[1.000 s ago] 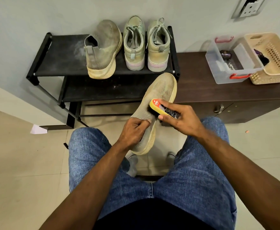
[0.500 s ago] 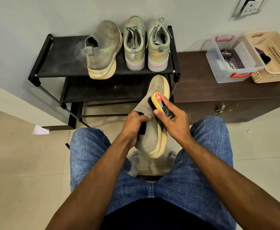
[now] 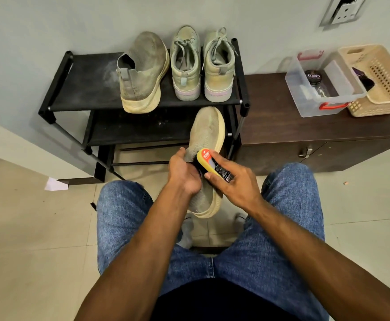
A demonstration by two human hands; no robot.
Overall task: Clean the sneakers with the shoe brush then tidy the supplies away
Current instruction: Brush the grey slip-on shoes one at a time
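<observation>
A dusty grey knit sneaker (image 3: 209,133) with a yellowish sole hangs in front of my knees, toe pointing away. My left hand (image 3: 183,171) grips it around the opening. My right hand (image 3: 234,181) holds a yellow shoe brush (image 3: 209,162) with a red label, bristles pressed against the sneaker's upper near the collar. Its matching sneaker (image 3: 143,70) stands on the top shelf of the black shoe rack (image 3: 85,89), beside a pair of pale green lace-up sneakers (image 3: 203,66).
A dark wooden cabinet (image 3: 282,121) stands right of the rack. On it sit a clear plastic box (image 3: 300,98) with red handles holding a polish tin (image 3: 313,76), and a beige perforated basket (image 3: 383,82). A scrap of white paper (image 3: 56,184) lies on the tiled floor.
The sneaker has turned from slanting right to nearly straight ahead. My right hand has drawn the brush back along the upper, from the side toward the collar.
</observation>
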